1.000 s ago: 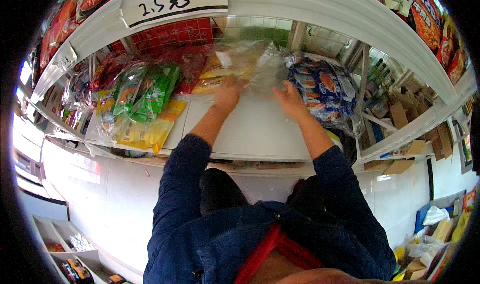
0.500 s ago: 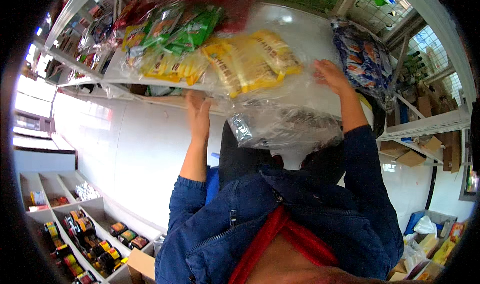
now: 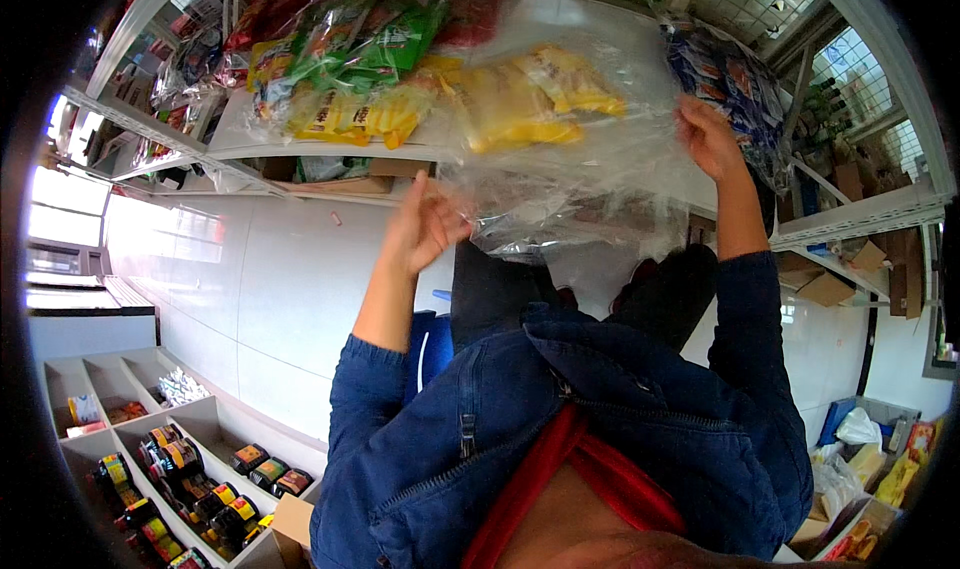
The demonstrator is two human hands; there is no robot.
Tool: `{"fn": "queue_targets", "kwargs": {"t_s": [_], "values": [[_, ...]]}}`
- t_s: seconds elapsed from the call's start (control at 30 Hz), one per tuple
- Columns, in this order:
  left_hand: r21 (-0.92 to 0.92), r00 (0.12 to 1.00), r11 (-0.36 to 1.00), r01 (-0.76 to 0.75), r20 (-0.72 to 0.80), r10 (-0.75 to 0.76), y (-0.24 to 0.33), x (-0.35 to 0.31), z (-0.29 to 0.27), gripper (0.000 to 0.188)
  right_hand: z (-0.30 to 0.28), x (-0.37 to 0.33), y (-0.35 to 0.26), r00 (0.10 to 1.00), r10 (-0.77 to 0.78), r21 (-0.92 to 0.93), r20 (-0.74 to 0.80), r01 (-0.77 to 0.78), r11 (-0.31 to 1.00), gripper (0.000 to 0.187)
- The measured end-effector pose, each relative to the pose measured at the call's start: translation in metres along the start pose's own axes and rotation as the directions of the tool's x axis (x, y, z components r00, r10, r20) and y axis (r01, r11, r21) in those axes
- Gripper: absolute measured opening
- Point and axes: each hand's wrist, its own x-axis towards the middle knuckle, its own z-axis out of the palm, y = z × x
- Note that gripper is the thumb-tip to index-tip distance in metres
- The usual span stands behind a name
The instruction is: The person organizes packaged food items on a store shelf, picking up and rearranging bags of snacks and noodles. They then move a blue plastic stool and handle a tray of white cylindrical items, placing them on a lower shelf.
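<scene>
A large clear plastic bag (image 3: 580, 204) with yellow packets (image 3: 525, 94) inside lies across the white shelf, its loose near end hanging over the edge above my legs. My right hand (image 3: 710, 139) has its fingers bent in and closed on the bag's right edge. At the bag's near left corner is my left hand (image 3: 430, 231), somewhat blurred. Its thumb points up, apart from the other fingers, which reach the plastic without a visible grip.
Green packets (image 3: 385, 54) and more yellow packets (image 3: 365, 119) in clear wrapping lie on the shelf at left. A bag of blue packets (image 3: 725, 89) stands at right. Lower left, a compartmented grey bin (image 3: 215, 409) holds dark jars. A blue stool (image 3: 433, 354) is partly hidden beside my legs.
My right hand has moved right and closed on the bag's edge. The left hand has moved right to the bag's corner. The bag looks more spread out, and its hanging end is higher.
</scene>
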Motion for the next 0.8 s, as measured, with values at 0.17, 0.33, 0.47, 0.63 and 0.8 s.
{"fn": "queue_targets", "kwargs": {"t_s": [0.17, 0.33, 0.47, 0.63, 0.8], "values": [[0.195, 0.986, 0.980, 0.046, 0.149, -0.076, -0.002, -0.024, -0.010, 0.029, -0.004, -0.033, -0.026, 0.917, 0.147, -0.327, 0.371, -0.019, 0.945, 0.063], [0.408, 0.853, 0.751, -0.519, 0.195, 0.484, 0.075, -0.033, 0.028, 0.024, 0.022, -0.038, -0.083, 0.863, -0.251, -0.376, 0.438, 0.429, 0.821, 0.059], [0.760, 0.744, 0.328, -0.561, 0.289, 0.602, 0.136, -0.036, 0.068, 0.022, 0.044, -0.035, -0.121, 0.806, -0.261, -0.718, 0.531, 0.592, 0.366, 0.040], [0.808, 0.854, 0.400, -0.433, 0.225, 0.469, 0.192, -0.002, 0.099, 0.010, 0.063, 0.005, -0.153, 0.777, -0.320, -0.840, 0.542, 0.496, -0.219, 0.025], [0.532, 0.750, 0.543, -0.649, 0.328, 0.575, 0.210, 0.010, 0.117, 0.012, 0.094, 0.021, -0.166, 0.650, -0.697, -0.846, 0.304, 0.520, 0.117, 0.020]]}}
